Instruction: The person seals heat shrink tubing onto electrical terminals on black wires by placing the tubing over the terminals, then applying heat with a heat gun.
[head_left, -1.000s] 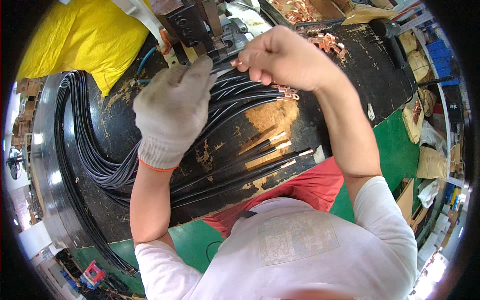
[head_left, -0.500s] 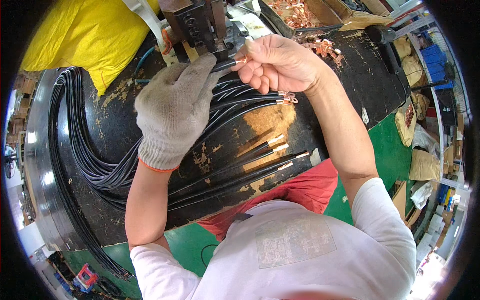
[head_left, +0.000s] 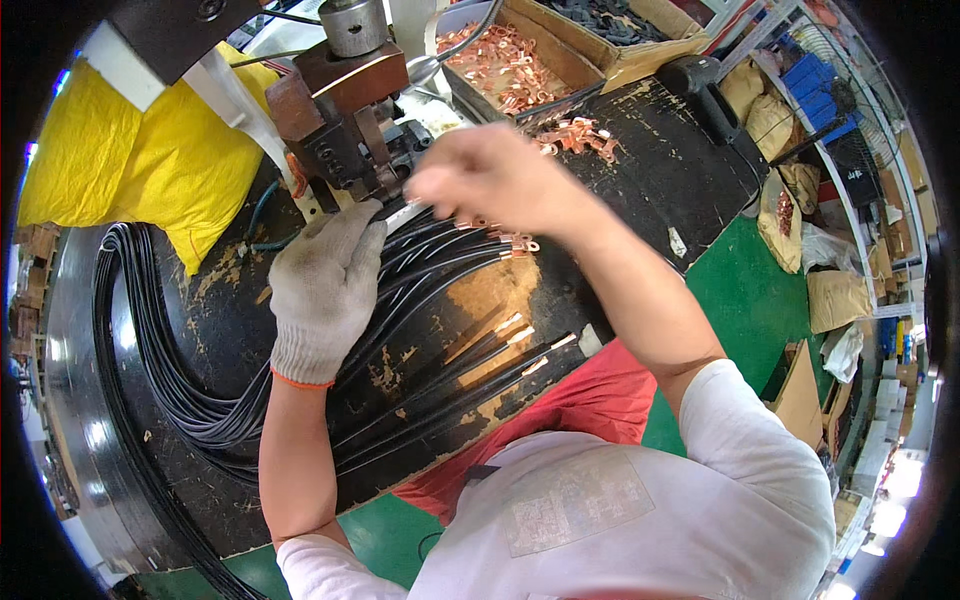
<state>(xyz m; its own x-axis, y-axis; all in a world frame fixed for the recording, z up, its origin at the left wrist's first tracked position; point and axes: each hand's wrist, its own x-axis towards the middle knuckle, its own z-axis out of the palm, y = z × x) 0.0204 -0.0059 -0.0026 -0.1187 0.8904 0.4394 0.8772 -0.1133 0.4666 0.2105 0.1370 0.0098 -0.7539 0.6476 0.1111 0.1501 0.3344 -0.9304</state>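
My left hand [head_left: 325, 280], in a pale knit glove with an orange cuff, is closed around a black cable beside the dark metal press [head_left: 350, 130]. The held stretch of cable is mostly hidden by the glove. A pale, blurred strip shows just past its fingertips. My bare right hand [head_left: 495, 185] is over the cable ends next to the press, smeared by motion, so its fingers cannot be read. Beneath it, several black cables [head_left: 450, 262] end in copper lugs [head_left: 520, 245]. Nearer me lie several cables with stripped copper ends [head_left: 535, 367].
A long bundle of black cables [head_left: 180, 365] loops along the table's left side. Loose copper lugs [head_left: 580, 138] lie beside a box of lugs [head_left: 590, 88]. A yellow sack [head_left: 140, 150] sits at the far left. A dark tool [head_left: 700, 100] rests at the right edge.
My right hand has pulled back from the cable end and moved slightly left and down in the picture. The view has shifted, showing more of the press and lug box.
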